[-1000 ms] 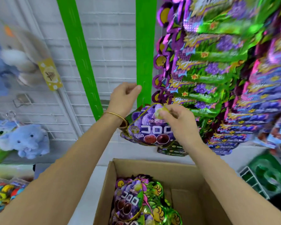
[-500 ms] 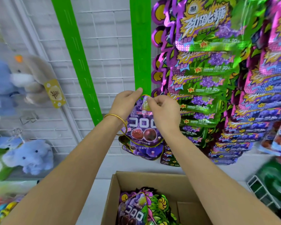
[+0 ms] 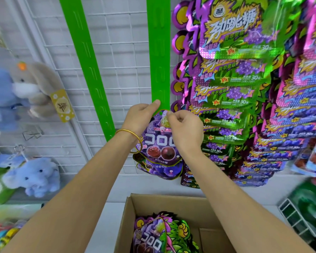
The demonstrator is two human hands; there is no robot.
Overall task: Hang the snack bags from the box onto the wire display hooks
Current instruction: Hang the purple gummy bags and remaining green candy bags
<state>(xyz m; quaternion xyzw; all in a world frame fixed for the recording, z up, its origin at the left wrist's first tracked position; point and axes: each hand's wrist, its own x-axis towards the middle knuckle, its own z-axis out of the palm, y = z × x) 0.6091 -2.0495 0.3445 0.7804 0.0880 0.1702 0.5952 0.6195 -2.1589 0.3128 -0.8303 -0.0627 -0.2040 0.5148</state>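
A purple grape gummy bag is held up against the lower end of a green hanging strip. My right hand pinches the bag's top edge. My left hand, with a gold bangle at the wrist, pinches the green strip's lower end beside the bag's top. Another purple bag hangs just below it. An open cardboard box below holds several more snack bags.
A second green strip slants across the white wire grid. Dense rows of green and purple candy bags hang at the right. Plush toys hang at the left. A green wire rack sits at the lower right.
Both hands have lifted the purple bag from chest height up to the lower end of the green strip. The view has tilted upward.
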